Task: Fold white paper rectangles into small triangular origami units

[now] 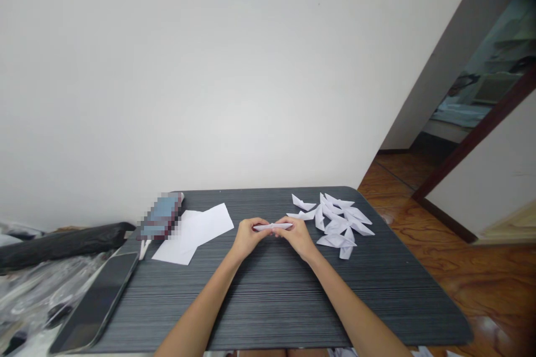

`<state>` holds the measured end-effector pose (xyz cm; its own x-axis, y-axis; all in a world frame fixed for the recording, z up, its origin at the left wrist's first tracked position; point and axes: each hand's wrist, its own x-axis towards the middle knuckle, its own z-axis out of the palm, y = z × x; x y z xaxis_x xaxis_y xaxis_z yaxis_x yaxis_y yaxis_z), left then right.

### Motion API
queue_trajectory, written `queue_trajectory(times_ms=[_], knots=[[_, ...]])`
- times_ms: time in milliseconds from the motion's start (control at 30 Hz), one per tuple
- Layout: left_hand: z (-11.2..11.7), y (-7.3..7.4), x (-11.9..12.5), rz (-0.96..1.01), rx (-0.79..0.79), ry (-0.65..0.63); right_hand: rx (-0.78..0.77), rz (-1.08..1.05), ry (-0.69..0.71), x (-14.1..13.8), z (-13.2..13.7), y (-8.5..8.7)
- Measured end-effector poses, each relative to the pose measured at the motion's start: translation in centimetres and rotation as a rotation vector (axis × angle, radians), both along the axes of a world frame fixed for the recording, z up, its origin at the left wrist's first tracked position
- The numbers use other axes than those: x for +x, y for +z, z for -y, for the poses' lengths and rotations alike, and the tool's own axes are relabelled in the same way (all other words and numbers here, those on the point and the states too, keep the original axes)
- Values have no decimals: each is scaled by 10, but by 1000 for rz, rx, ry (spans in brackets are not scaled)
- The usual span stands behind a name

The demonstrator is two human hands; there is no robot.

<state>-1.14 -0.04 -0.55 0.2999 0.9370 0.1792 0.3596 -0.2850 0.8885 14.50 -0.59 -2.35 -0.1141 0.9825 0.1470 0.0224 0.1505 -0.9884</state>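
Observation:
Over the middle of a dark striped table [268,301], my left hand [246,237] and my right hand [298,236] meet, both pinched on one narrow folded white paper piece [273,227] held flat between them. The fingers of both hands are curled around its ends. To the right of my right hand lies a pile of several folded white paper shapes [337,220]. Left of my left hand lie flat white paper sheets [195,231].
A blurred-out box-like object [161,216] sits at the table's back left, with a white pen-like item [144,248] beside it. A dark phone [98,301] lies at the left edge. Clutter and a black bag [58,242] lie left; wooden floor [460,279] and a doorway lie right.

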Motion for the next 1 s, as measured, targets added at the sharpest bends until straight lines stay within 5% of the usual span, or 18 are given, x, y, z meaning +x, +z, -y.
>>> queue_trajectory(times_ms=[167, 333, 467, 700, 1000], knots=[[-3, -2, -1, 174, -165, -77, -2, -17, -2, 4, -1, 1], [-6, -1, -3, 334, -319, -116, -96, -141, 138, 8, -1, 5], [-4, 0, -5, 290, -276, -86, -157, -182, 185, 7, 0, 6], [7, 2, -3, 44, -182, -133, -48, -15, 139, 0, 5, 1], [8, -6, -11, 150, -362, -309, -78, 19, 232, 5, 18, -4]])
